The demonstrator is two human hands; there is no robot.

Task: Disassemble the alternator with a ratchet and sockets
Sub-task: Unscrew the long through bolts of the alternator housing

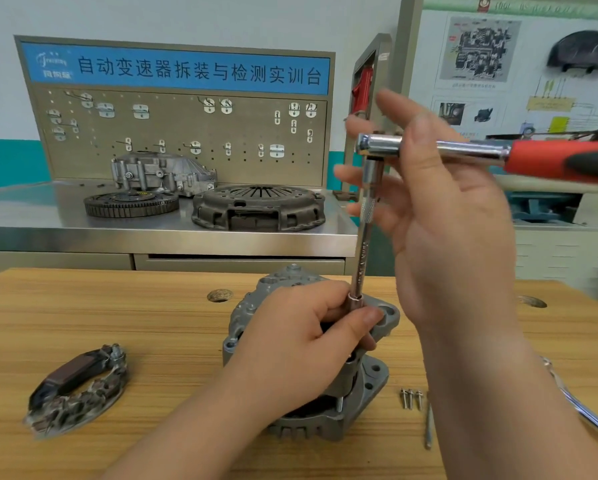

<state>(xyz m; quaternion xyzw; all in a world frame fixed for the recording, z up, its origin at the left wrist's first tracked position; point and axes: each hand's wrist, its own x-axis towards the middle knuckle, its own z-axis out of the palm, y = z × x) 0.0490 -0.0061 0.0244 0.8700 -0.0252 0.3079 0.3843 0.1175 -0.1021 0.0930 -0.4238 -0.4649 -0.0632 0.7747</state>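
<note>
step: I judge a housing bolt being loosened on the alternator (363, 393), low centre on the desk (117, 306) | left hand (301, 341) pinches the socket (354, 301) under the extension bar (363, 244) | right hand (446, 220) spread against the ratchet (470, 148), upper right | next: I must grip the handle and swing squarely

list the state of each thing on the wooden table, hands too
left hand, grips the socket on the alternator
right hand, fingers straight, against the ratchet
ratchet, level, atop the upright extension
alternator, standing on end
rectifier, removed, lying left
three screws, out, lying right
</note>
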